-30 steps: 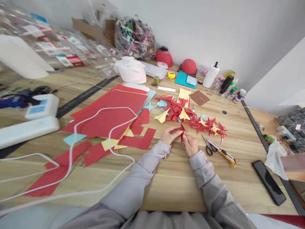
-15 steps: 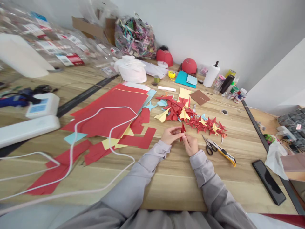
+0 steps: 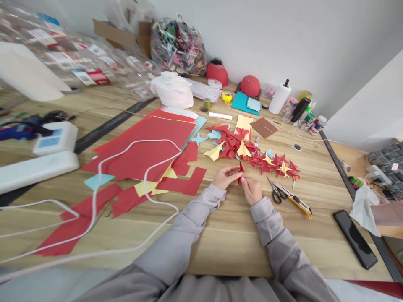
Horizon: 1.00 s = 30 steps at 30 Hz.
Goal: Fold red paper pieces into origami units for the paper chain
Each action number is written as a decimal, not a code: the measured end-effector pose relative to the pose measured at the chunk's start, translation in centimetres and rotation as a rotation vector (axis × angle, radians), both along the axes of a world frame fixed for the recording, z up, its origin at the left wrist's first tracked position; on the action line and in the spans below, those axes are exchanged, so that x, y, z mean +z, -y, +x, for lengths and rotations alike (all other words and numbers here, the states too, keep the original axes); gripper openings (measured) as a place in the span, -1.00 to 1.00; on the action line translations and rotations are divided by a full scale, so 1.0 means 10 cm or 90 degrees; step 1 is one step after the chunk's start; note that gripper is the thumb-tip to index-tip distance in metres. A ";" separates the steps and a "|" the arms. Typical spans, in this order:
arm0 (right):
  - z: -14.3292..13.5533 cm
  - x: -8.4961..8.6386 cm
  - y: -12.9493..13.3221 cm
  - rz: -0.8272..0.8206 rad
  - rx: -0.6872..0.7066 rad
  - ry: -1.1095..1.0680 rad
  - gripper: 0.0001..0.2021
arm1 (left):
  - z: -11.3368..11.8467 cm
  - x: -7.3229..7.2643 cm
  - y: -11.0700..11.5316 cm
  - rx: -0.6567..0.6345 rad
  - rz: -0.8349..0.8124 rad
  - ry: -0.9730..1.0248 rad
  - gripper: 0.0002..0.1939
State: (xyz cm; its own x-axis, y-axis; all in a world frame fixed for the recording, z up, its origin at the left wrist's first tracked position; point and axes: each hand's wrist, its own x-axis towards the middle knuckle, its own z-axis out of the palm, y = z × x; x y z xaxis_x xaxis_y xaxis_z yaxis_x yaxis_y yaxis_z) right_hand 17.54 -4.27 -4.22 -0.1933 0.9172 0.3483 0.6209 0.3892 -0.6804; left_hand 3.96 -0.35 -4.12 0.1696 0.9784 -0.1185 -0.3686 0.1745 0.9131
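Observation:
My left hand (image 3: pixel 224 177) and my right hand (image 3: pixel 252 189) together pinch a small folded red paper piece (image 3: pixel 241 170) just above the wooden table (image 3: pixel 226 235). Its pointed tip stands up between the fingers. Just beyond the hands lies a heap of folded red, yellow and light-blue paper shapes (image 3: pixel 252 153). Scissors (image 3: pixel 276 192) and a yellow utility knife (image 3: pixel 299 203) lie to the right of my right hand.
Large red paper sheets (image 3: pixel 145 147) and red and yellow offcuts (image 3: pixel 176 180) lie left of the hands, crossed by a white cord (image 3: pixel 94 197). A black phone (image 3: pixel 355 239) lies near the right edge. Bottles, a paper roll (image 3: pixel 278 98) and red caps stand at the back.
The hands stay in place, working the red paper piece with small finger movements. The view has shifted slightly.

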 end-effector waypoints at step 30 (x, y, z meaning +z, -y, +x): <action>-0.01 0.01 0.02 0.005 -0.075 -0.006 -0.63 | -0.01 0.01 0.00 0.027 0.027 -0.025 -0.53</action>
